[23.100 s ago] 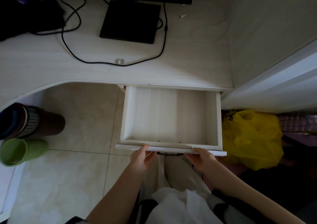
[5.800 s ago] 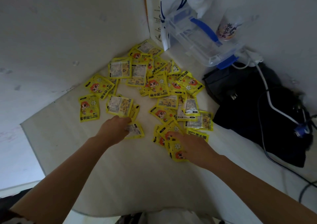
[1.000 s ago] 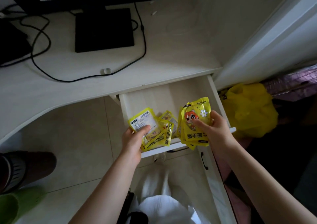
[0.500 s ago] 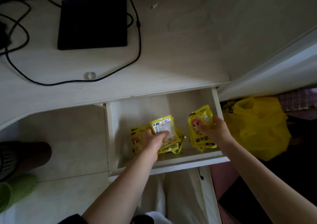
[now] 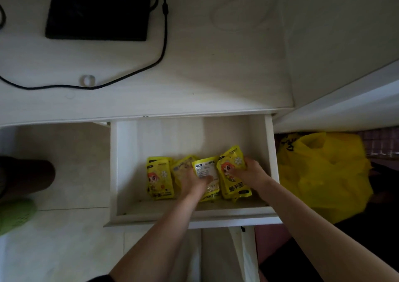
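Just beneath the left hand (image 5: 194, 183) and right hand (image 5: 251, 173), each clasping glossy yellow foil sachets (image 5: 235, 188), lies the white wooden drawer (image 5: 183, 137); best set both stacks flat before releasing.

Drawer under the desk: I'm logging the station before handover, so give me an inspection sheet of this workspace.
Surface: pale desk, its drawer pulled open.
Job's things: yellow packets in the drawer's front half.
Clutter: black rectangular base and small ring on the desk.
Grippers: left hand and right hand each grip a bunch of packets inside the drawer.
Cables: black cable loops across the desk.
Surroundings: tiled floor, yellow plastic bag right of the drawer.
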A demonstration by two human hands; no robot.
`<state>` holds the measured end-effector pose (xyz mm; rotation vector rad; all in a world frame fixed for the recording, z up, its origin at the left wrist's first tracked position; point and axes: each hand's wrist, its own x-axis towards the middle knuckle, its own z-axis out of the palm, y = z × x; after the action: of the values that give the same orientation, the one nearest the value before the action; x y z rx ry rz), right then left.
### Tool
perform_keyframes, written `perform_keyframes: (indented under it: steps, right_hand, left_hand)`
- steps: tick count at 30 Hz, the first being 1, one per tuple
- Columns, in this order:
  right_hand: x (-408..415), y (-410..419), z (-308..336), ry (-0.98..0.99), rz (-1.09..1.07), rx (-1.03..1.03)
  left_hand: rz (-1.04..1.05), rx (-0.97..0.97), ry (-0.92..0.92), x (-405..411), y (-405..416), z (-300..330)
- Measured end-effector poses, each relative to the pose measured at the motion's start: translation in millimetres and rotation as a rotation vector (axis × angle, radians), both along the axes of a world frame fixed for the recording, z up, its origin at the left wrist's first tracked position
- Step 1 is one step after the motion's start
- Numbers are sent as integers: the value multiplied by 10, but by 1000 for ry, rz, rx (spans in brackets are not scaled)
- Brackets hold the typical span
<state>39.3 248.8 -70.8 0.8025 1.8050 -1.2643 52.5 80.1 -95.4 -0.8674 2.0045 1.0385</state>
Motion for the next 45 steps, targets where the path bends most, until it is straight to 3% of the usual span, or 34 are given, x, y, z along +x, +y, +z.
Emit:
perform_keyframes:
  steps: [5,12,18,26,35,45]
  right_hand:
    - [-25,41,-109,34,160,194]
    - [74,77,-372,-16,352,293]
    - [120,58,-210,-39,348,344]
    - [193,33,263,30,395,341]
    - [278,-299,906,222,715,347]
    - [531,-1264,1352,450,1005,311]
  left_hand:
    - [-57,-26,37,-43,-45,-37]
    - [-263,-169,104,-79,-22,-11]
    - [-428,-291,150,-13,-161,144]
    - [-343,-293,211,141,-467,560]
    - [-417,-442,344,554,-855,1235]
    - [-165,-488,391,1289,-1566,1584]
